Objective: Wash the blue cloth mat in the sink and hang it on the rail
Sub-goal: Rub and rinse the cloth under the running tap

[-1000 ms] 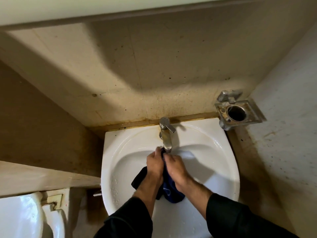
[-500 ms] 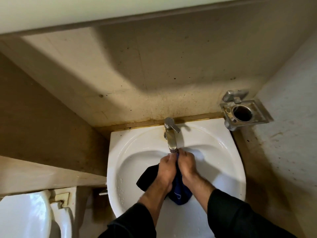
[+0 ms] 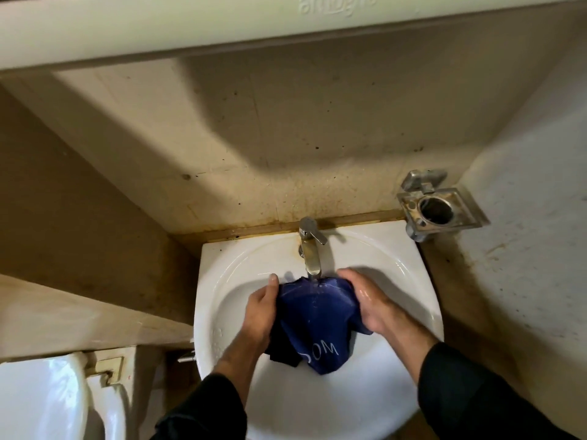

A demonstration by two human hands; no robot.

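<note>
The blue cloth mat (image 3: 313, 315), with white lettering near its lower edge, is spread open over the white sink (image 3: 222, 274), right under the spout of the steel tap (image 3: 311, 249). Water falls from the spout onto its top edge. My left hand (image 3: 262, 312) grips the mat's left side and my right hand (image 3: 368, 303) grips its right side, wet and glistening. The mat's lower part droops into the basin. No rail is in view.
A steel holder (image 3: 440, 206) is fixed to the right wall beside the sink. A white toilet seat (image 3: 44, 398) sits at the lower left. A pale shelf (image 3: 158, 30) juts out overhead, above the stained back wall.
My hands, pressed together on the bunched mat before, have moved apart and spread it open under the tap. The view has shifted closer to the sink.
</note>
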